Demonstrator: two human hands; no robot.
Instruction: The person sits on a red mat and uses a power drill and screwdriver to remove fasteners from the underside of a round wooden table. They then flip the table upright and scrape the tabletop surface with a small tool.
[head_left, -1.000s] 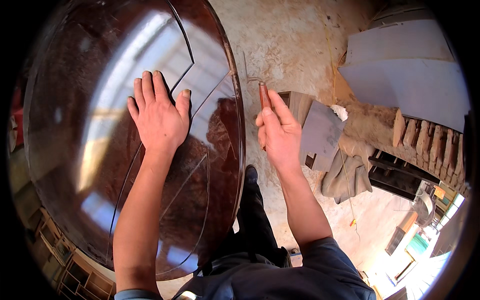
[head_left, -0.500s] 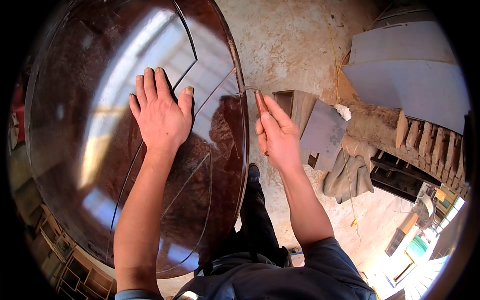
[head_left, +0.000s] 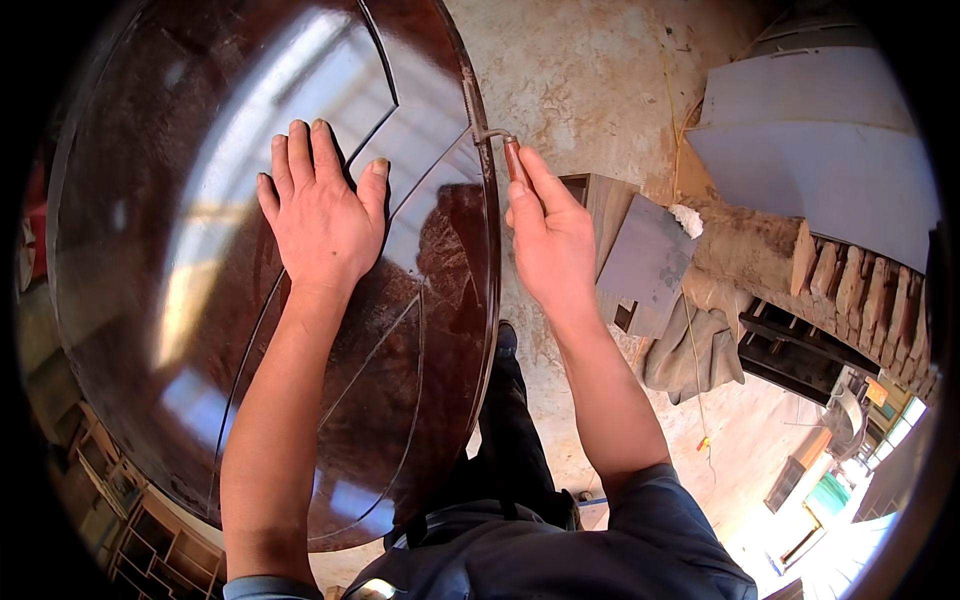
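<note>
A large round tabletop (head_left: 130, 300), dark reddish brown and glossy, fills the left of the view, with thin line patterns across its surface. My left hand (head_left: 322, 225) lies flat on it, fingers spread and holding nothing. My right hand (head_left: 553, 245), just off the tabletop's right edge, is closed round the reddish wooden handle of a hand tool (head_left: 514, 160) with a bent metal shank. That shank hooks in toward the rim and meets it beside a roughened strip. The exact shape of the tool's tip is too small to make out.
A grey-topped wooden box (head_left: 650, 255) stands on the floor to the right, near a crumpled brown cloth (head_left: 695, 350). Farther right are large grey panels (head_left: 815, 150) and a row of wooden pieces (head_left: 850, 285). Wooden frames (head_left: 165, 555) stand at the lower left.
My right hand has moved forward along the rim, away from my body, carrying the tool with it. The left hand has stayed flat in nearly the same spot.
</note>
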